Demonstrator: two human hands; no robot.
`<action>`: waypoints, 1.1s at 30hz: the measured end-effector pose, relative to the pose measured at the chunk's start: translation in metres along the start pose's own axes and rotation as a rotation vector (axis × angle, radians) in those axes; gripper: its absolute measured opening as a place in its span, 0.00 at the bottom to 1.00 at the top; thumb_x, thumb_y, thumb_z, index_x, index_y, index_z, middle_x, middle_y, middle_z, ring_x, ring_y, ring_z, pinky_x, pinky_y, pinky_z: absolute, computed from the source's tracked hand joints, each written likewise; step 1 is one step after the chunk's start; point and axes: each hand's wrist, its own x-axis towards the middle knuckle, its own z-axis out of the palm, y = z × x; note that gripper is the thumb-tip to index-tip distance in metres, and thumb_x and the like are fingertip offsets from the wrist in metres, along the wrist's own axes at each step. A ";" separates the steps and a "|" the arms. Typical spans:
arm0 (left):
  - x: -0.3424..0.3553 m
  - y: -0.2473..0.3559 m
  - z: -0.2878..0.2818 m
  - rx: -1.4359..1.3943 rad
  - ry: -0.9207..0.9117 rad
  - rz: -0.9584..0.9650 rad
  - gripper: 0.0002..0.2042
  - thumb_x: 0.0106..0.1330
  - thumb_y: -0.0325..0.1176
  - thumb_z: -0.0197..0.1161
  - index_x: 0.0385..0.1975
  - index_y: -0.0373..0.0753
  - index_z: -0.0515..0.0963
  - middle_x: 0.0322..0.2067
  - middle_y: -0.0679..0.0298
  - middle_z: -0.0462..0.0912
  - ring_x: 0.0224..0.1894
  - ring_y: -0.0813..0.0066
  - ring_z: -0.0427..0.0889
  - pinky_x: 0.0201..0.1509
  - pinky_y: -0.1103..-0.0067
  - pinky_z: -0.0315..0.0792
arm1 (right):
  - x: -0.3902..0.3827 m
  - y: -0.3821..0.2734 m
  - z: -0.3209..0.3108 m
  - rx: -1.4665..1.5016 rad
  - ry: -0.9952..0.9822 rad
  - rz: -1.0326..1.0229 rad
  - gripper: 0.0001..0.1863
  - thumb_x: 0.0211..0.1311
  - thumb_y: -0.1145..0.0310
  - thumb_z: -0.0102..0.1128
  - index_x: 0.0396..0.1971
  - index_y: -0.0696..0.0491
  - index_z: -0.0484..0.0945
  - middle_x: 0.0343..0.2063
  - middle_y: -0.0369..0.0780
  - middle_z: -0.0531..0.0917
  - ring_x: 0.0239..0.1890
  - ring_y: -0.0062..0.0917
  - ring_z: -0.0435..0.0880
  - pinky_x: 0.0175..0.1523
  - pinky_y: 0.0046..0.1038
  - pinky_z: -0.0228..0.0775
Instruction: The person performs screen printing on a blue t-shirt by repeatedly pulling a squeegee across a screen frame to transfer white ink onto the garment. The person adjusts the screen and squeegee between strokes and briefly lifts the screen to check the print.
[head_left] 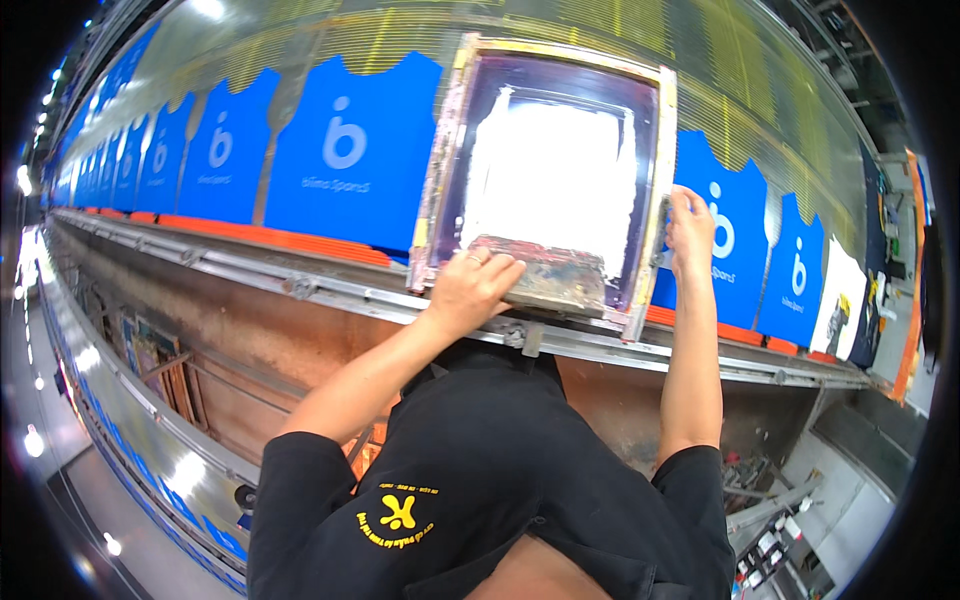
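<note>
A screen-printing frame point(668, 130) with purple-edged mesh and white ink across its middle lies over the row of blue fabric pieces. At its near end rests a worn, ink-stained squeegee point(560, 280). My left hand point(474, 290) is closed over the squeegee's left end, a ring on one finger. My right hand point(690, 228) is at the frame's right side, fingers bent and closed on its edge; the fingertips are partly hidden. Blue pieces with a white printed mark flank the frame, one blue piece point(350, 195) to its left and another point(745, 190) to its right.
A long printing table point(560, 25) with a yellow-streaked surface runs left to right. A metal rail point(330, 302) follows its near edge, with orange strips point(270, 240) above. A white piece point(838, 300) lies near the right end. Another table point(180, 450) stands at the lower left.
</note>
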 end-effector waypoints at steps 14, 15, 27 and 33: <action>-0.084 -0.155 -0.122 -0.017 -0.104 -0.124 0.21 0.51 0.32 0.77 0.46 0.42 0.81 0.36 0.63 0.85 0.39 0.60 0.86 0.43 0.66 0.80 | -0.072 0.028 0.223 -0.023 0.102 -0.263 0.15 0.75 0.63 0.66 0.49 0.60 0.84 0.42 0.38 0.85 0.46 0.22 0.80 0.54 0.26 0.73; -0.092 -0.176 -0.135 -0.062 -0.052 -0.146 0.18 0.52 0.32 0.76 0.43 0.40 0.81 0.35 0.62 0.85 0.38 0.59 0.86 0.42 0.66 0.81 | -0.081 0.028 0.251 -0.010 0.114 -0.238 0.15 0.75 0.63 0.66 0.49 0.60 0.84 0.41 0.38 0.85 0.45 0.21 0.79 0.54 0.26 0.72; -0.091 -0.326 -0.224 -0.166 0.134 -0.834 0.16 0.67 0.42 0.71 0.33 0.33 0.82 0.30 0.47 0.87 0.34 0.42 0.87 0.40 0.56 0.79 | -0.134 0.003 0.359 -0.112 0.129 -0.137 0.16 0.72 0.59 0.69 0.51 0.54 0.82 0.38 0.37 0.84 0.38 0.20 0.79 0.44 0.26 0.73; -0.066 -0.347 -0.223 -0.127 0.023 -1.028 0.17 0.67 0.43 0.69 0.38 0.31 0.85 0.33 0.45 0.89 0.39 0.42 0.89 0.46 0.56 0.81 | -0.131 0.003 0.361 -0.237 0.118 -0.125 0.18 0.71 0.57 0.68 0.52 0.52 0.82 0.35 0.38 0.84 0.37 0.23 0.79 0.46 0.29 0.73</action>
